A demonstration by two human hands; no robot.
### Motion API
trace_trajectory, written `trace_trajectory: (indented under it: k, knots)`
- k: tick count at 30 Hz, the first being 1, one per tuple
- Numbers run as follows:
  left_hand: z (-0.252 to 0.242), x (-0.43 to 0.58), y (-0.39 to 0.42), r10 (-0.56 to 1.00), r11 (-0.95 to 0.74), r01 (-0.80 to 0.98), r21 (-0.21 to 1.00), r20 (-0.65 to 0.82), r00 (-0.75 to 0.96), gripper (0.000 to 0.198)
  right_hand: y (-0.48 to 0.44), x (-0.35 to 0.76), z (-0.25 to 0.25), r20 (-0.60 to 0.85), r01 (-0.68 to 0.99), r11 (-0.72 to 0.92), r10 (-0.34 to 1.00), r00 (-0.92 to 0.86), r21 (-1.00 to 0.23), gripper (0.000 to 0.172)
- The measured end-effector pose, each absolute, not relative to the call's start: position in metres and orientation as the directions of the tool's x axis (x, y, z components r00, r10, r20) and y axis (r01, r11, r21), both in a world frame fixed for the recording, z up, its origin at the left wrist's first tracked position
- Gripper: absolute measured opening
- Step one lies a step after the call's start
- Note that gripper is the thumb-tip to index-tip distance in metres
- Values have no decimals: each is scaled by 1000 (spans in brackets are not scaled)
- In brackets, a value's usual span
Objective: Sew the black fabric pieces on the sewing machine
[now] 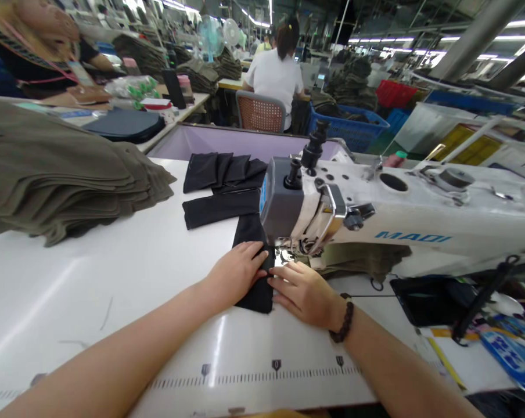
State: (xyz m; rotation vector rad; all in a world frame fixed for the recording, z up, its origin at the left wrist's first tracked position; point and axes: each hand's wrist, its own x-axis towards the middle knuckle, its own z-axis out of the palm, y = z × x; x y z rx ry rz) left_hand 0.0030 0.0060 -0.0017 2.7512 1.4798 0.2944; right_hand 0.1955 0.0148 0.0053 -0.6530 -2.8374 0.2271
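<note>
A black fabric piece (256, 297) lies on the white sewing table (179, 348), its right edge at the needle area of the sewing machine (284, 203). My left hand (238, 271) rests on this piece, fingers bent and pressed down on it. My right hand (304, 290), with a dark beaded bracelet at the wrist, is just right of the needle area; its fingertips touch the fabric's right edge. Behind the hands lie a black strip (219, 208) and several folded black pieces (219, 171). The needle itself is too small to make out.
A tall stack of olive fabric (66, 168) fills the left side. Olive cloth (362, 258) lies under the machine arm. A black tray (432, 299) is at the right. Ahead, a person in white (273, 78) sits on a chair; another person is at the upper left.
</note>
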Motion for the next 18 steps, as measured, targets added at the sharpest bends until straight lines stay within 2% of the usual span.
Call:
trace_trajectory:
  k: [3, 7, 18]
  knots:
    - [-6, 4, 8, 838, -538, 836, 108, 177, 517, 32, 15, 198, 5, 183, 487, 852, 519, -835, -193, 26]
    - [-7, 9, 14, 832, -546, 831, 109, 188, 522, 26, 16, 200, 5, 157, 547, 817, 574, -804, -183, 26]
    - [-12, 14, 21, 823, -550, 830, 92, 225, 521, 18, 16, 201, 5, 126, 605, 780, 624, -771, -159, 27]
